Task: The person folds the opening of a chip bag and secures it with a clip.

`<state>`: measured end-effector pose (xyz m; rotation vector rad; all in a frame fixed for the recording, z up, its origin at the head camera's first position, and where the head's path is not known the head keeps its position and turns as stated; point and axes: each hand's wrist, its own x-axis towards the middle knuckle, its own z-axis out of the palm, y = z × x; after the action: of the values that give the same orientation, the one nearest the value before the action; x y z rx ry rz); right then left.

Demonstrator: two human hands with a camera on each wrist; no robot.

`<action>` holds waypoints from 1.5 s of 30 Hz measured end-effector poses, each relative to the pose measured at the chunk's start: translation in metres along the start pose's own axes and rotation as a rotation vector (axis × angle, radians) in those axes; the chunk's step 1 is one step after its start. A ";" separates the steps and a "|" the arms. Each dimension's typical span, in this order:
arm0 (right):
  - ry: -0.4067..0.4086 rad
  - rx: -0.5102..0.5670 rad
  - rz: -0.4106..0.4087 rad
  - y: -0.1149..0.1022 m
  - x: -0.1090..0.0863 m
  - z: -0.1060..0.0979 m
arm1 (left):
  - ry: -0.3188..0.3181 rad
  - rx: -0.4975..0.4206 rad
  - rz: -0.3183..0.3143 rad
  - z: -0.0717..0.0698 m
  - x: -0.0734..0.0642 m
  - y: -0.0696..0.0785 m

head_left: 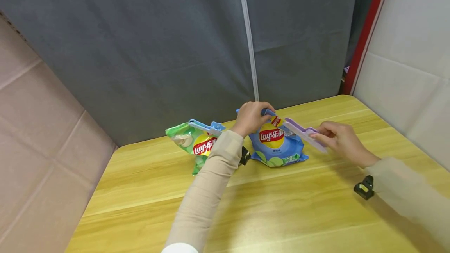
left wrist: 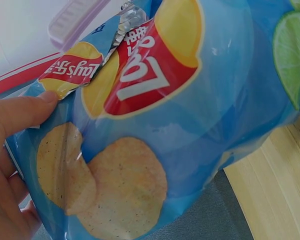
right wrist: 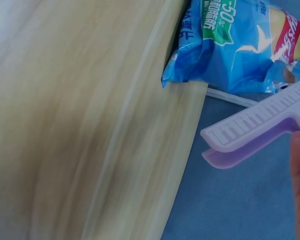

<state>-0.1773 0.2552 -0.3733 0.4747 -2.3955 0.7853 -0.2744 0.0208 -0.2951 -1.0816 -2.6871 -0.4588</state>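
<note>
A blue chip bag (head_left: 277, 149) stands on the table, its top folded over. My left hand (head_left: 251, 117) pinches that folded top between thumb and fingers, and the left wrist view shows the thumb (left wrist: 46, 100) on the fold. My right hand (head_left: 339, 140) holds a light purple bag clip (head_left: 305, 134) to the right of the bag. In the right wrist view the jaws of this clip (right wrist: 255, 120) stand apart with nothing between them. Left of the blue bag, a green chip bag (head_left: 183, 139) has a blue bag clip (head_left: 207, 126) across its top; my left forearm hides part of it.
The wooden table (head_left: 147, 190) ends at a grey curtain (head_left: 175, 57) along the back. A pinkish panel (head_left: 42, 147) stands on the left and a white panel (head_left: 404, 81) on the right. Each wrist carries a small black camera mount (head_left: 364, 187).
</note>
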 end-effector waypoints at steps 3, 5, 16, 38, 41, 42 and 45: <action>0.004 0.001 0.012 -0.002 0.002 0.002 | 0.005 -0.001 0.005 0.000 0.000 0.000; 0.016 0.009 0.010 -0.003 0.003 0.003 | 0.009 -0.003 0.011 0.001 0.000 0.000; 0.048 0.047 -0.025 -0.007 0.009 0.011 | 0.003 -0.029 0.006 -0.001 -0.002 0.001; 0.036 0.123 -0.029 -0.010 0.021 0.015 | 0.004 -0.085 0.026 -0.002 -0.002 0.001; 0.037 0.132 -0.029 -0.011 0.022 0.015 | -0.003 -0.100 0.030 -0.002 -0.001 0.001; 0.036 0.132 -0.026 -0.011 0.022 0.015 | -0.006 -0.105 0.031 -0.002 -0.001 0.001; 0.030 0.128 -0.014 -0.011 0.023 0.014 | -0.017 -0.127 0.038 -0.002 -0.001 0.001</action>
<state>-0.1954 0.2342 -0.3643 0.5257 -2.3209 0.9371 -0.2731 0.0197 -0.2935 -1.1729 -2.6785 -0.6241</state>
